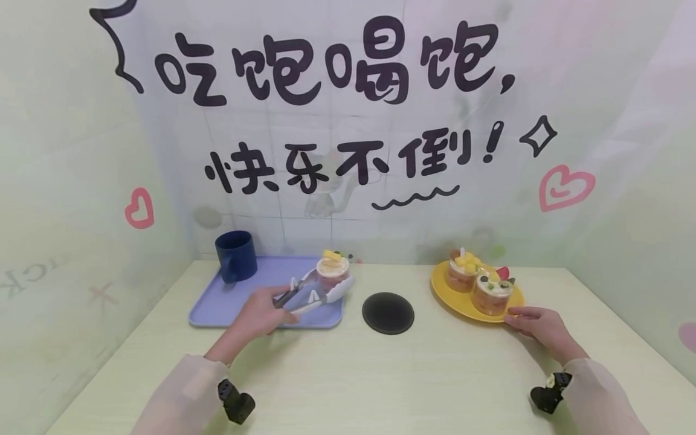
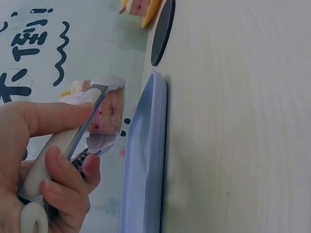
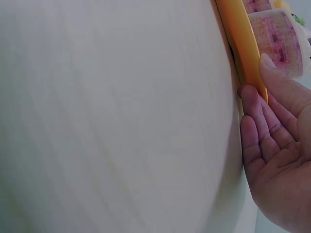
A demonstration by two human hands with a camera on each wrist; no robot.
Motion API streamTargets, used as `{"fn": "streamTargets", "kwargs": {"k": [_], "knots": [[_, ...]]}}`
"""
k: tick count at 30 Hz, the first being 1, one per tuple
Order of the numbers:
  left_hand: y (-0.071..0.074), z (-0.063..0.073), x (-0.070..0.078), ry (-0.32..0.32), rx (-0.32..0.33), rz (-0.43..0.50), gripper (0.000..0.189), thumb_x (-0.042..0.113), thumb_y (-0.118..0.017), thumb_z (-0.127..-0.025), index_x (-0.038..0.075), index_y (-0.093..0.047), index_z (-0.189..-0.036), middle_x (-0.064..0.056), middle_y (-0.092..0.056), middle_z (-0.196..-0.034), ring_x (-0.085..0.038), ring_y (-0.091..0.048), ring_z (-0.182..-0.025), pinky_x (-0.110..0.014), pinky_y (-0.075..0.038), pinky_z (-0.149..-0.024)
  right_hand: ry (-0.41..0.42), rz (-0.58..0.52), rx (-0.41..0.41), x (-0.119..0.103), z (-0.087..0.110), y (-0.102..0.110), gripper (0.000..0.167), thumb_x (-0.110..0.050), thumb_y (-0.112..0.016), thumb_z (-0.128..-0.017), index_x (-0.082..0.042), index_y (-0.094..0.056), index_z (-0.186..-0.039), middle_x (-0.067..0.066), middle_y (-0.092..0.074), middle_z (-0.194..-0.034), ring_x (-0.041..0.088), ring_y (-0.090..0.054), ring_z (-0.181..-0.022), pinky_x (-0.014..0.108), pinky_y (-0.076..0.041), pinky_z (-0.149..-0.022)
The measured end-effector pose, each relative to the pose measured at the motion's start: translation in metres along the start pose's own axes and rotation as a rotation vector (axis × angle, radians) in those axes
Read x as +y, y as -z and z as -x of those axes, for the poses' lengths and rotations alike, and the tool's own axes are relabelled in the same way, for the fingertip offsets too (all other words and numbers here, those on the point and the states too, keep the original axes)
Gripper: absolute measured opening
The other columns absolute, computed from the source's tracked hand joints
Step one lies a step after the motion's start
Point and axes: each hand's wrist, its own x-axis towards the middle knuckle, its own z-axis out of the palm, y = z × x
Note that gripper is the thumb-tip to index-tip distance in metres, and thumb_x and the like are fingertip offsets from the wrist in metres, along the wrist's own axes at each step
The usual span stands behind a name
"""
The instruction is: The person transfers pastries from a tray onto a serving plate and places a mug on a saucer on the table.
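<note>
Technician: State the condition of the left hand.
Supervisor: The left hand (image 1: 258, 311) grips the tongs (image 1: 339, 291); their pale ends sit on either side of the raised dessert cup (image 1: 333, 278); this cup is roughly upright near the far right corner of the lilac tray (image 1: 212, 313); the left wrist view shows a gap beneath it.
Technician: And the right hand?
Supervisor: The right hand (image 1: 544, 329) pinches the near right rim of the yellow plate (image 1: 439, 290); the thumb (image 3: 279, 80) lies above the rim, the fingers below.
Technician: Identify the plate's load and adjacent items.
Supervisor: Two fruit-topped cups stand upright on the plate: the front cup (image 1: 492, 299), nearer the right hand, and the rear cup (image 1: 461, 281); a dark blue mug (image 1: 239, 260) stands at the tray's far left; a black disc (image 1: 388, 313) lies between tray and plate, touching neither.
</note>
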Motion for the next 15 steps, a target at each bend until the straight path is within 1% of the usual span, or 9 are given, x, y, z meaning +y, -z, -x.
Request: {"fn": "streamTargets", "kwargs": {"k": [2,6,11,15], "knots": [[-0.0009,-0.0001,0.0004,0.0,0.001,0.0,0.075,0.015,-0.075,-0.066,0.001,-0.045,-0.133,-0.013,-0.059,-0.086,-0.015,-0.045,-0.043,-0.029,-0.041,-0.041,0.0,-0.005,-0.001,-0.0014,0.0001,-0.0002,0.063,-0.039,-0.067,-0.082,0.008,-0.053,-0.12,0.017,-0.059,-0.11,0.019,-0.055,-0.086,0.025,-0.048,-0.072],[-0.0028,-0.0004,0.0017,0.003,-0.003,0.013,0.075,0.016,-0.076,-0.066,0.002,-0.045,-0.134,-0.013,-0.059,-0.086,-0.015,-0.044,-0.043,-0.029,-0.041,-0.041,-0.017,-0.018,0.003,-0.0037,-0.0004,-0.0005,0.061,-0.038,-0.067,-0.082,0.008,-0.053,-0.12,0.016,-0.06,-0.109,0.018,-0.055,-0.085,0.025,-0.048,-0.072],[-0.006,-0.0001,0.0044,0.004,-0.014,0.038,0.076,0.015,-0.076,-0.066,0.004,-0.045,-0.134,-0.013,-0.059,-0.087,-0.015,-0.042,-0.041,-0.029,-0.04,-0.04,-0.029,-0.015,0.002,-0.0051,0.0001,0.0014,0.059,-0.036,-0.068,-0.082,0.008,-0.055,-0.119,0.017,-0.061,-0.108,0.019,-0.054,-0.087,0.028,-0.047,-0.075],[-0.0086,0.0009,0.005,0.004,-0.012,0.048,0.076,0.015,-0.076,-0.066,0.005,-0.046,-0.134,-0.013,-0.06,-0.088,-0.015,-0.043,-0.041,-0.029,-0.041,-0.04,-0.025,-0.014,0.007,-0.0071,-0.0005,0.0019,0.056,-0.034,-0.069,-0.081,0.009,-0.057,-0.116,0.017,-0.061,-0.107,0.018,-0.053,-0.087,0.026,-0.047,-0.071]]}}
